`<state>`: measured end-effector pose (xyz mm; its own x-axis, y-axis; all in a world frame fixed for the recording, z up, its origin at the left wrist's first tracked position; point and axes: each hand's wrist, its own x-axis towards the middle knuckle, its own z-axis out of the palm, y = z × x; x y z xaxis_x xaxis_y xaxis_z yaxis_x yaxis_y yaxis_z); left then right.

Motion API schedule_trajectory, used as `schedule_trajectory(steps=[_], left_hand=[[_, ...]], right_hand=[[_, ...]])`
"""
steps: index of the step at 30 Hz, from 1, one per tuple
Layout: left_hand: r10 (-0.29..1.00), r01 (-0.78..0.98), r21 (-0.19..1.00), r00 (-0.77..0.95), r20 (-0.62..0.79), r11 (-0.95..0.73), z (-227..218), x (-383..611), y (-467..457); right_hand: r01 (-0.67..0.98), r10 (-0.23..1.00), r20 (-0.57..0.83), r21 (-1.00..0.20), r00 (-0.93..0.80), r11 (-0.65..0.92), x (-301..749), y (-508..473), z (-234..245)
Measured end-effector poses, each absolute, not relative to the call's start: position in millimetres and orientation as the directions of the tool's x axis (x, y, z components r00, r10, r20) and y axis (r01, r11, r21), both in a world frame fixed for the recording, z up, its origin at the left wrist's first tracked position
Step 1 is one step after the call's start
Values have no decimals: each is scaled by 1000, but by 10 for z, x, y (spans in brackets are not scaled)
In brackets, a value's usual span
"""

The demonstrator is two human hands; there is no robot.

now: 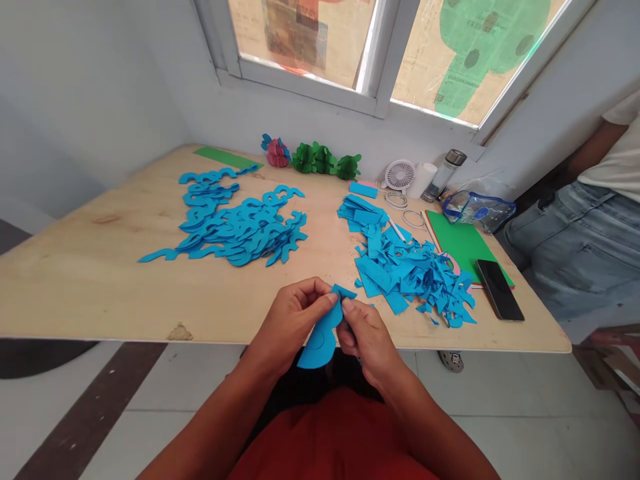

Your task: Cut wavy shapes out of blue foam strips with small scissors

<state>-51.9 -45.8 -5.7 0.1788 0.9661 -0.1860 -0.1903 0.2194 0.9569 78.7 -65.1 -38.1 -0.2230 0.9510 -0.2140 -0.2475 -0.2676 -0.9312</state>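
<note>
A piece of blue paper [320, 345] with a rounded, partly cut outline and a drawn curved line is held over the front edge of the table. My left hand [295, 313] pinches its upper left part between thumb and fingers. Close against its right edge, my right hand [365, 330] is closed around small dark scissors, mostly hidden by the fingers. Beyond my left hand lies a heap of wavy blue paper cutouts [240, 230]. A pile of blue paper scraps [400, 267] spreads to the right of my hands.
Along the wall stand green paper honeycomb shapes [320, 159], a pink and blue one [277, 152], a white fan [400, 175] and a bottle [444, 175]. Green sheets [463, 243], a phone [500, 290] and a clear pouch [480, 212] lie right. A person [585, 213] stands beside the table.
</note>
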Motion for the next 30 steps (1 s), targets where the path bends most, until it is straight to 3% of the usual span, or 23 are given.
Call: schedule_trajectory(steps=[30], left_hand=[[956, -139, 964, 219, -194, 227, -46, -521, -482]], right_hand=[[-217, 954, -213, -941, -213, -259, 801, -659, -402]])
